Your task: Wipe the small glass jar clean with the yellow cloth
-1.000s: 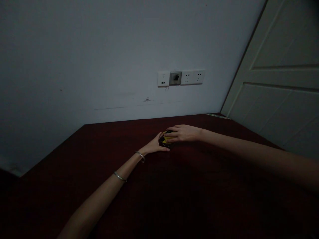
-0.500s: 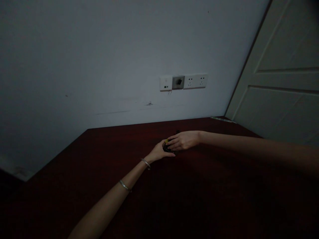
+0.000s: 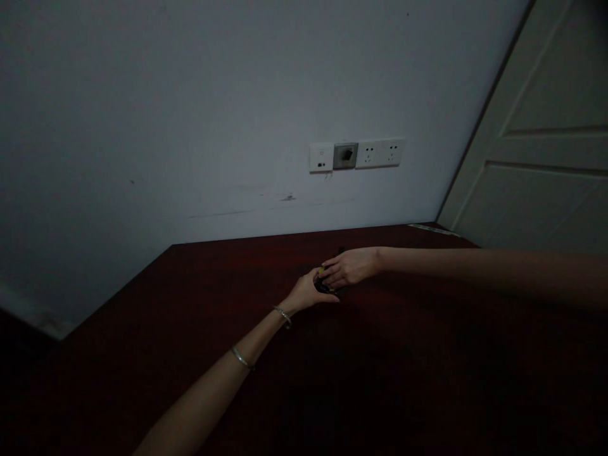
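Observation:
Near the middle of the dark red tabletop [image 3: 247, 266], my left hand [image 3: 304, 291] curves its thumb and fingers around a small dark object with a yellow patch [image 3: 321, 286]. From the right, my right hand [image 3: 352, 266] reaches over the same object, its fingers bent down onto it. Most of the object is covered by the fingers and the light is dim, so its kind cannot be made out. Two silvery bangles [image 3: 241, 358] circle my left wrist and forearm.
A pale wall [image 3: 228, 114] rises behind the table, with a row of sockets and a knob switch [image 3: 345, 156] above the table's back edge. At the right stands a panelled white door [image 3: 536, 149]. A thin pale strip [image 3: 433, 229] lies at the table's back right corner.
The whole view has shifted slightly, so wall and table appear a little further right. My hands stay on the object, with a bit more of its dark side showing between them.

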### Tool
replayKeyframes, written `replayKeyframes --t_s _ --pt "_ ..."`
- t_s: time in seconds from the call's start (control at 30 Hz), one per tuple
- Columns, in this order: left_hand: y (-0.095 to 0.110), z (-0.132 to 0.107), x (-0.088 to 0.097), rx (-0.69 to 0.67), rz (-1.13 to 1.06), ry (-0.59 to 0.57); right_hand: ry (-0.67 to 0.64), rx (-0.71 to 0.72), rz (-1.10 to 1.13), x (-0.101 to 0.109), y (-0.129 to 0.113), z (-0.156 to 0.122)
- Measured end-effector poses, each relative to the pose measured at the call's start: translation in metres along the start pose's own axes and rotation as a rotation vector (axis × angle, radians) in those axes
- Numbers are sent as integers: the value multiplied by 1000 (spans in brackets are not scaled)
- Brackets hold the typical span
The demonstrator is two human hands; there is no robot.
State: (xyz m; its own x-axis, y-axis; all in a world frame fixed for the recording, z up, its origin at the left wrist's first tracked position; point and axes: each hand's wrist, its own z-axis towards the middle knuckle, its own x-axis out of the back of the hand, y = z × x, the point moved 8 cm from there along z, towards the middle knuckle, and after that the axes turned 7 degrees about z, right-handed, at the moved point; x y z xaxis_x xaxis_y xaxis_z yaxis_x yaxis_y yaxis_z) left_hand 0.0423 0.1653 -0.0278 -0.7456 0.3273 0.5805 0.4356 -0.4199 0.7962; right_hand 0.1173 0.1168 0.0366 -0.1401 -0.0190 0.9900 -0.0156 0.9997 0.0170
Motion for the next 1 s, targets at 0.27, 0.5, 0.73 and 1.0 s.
replayKeyframes --t_s 0.27,0.5,0.73,1.0 --pt "1 -1 1 6 3 16 3 -125 -138 -5 3 2" --pt "-7 0 -1 30 -14 48 -6 -271 -171 -8 7 4" --pt "-10 1 -2 22 -5 69 -3 -490 -71 -17 23 17" --pt "-2 3 -4 13 54 74 -77 -760 176 -31 51 24"
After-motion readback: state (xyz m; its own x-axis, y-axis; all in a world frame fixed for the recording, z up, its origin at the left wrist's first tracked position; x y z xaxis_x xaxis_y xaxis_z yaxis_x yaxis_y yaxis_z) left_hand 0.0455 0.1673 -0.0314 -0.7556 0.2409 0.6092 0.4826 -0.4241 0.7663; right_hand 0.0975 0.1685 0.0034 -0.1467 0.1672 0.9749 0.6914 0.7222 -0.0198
